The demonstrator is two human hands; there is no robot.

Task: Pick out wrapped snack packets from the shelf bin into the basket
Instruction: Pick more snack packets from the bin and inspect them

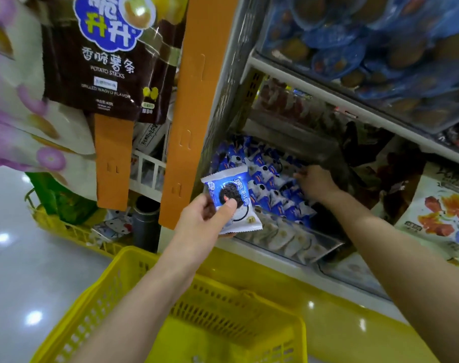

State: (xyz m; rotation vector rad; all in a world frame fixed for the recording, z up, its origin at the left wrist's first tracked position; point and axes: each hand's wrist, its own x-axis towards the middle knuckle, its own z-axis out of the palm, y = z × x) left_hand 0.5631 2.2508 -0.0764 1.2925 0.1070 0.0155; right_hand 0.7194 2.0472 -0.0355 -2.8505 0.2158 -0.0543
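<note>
My left hand [206, 221] pinches a blue-and-white wrapped snack packet [229, 196] with a dark cookie on it, held just in front of the shelf and above the far rim of the yellow basket [118, 292]. The clear shelf bin [325, 246] holds several more blue-and-white packets [270, 179]. My right hand [316, 183] reaches into that bin, palm down on the packets; its fingertips are hidden among them, so what it grips cannot be seen. The basket sits low at the centre, below my left forearm.
An orange cardboard strip [189, 113] and a brown potato-stick bag [110, 56] hang left of the shelf. Blue tubs [354, 48] fill the upper shelf. An orange-printed bag [443, 213] hangs at right. Another yellow basket [65, 226] stands at left on the glossy floor.
</note>
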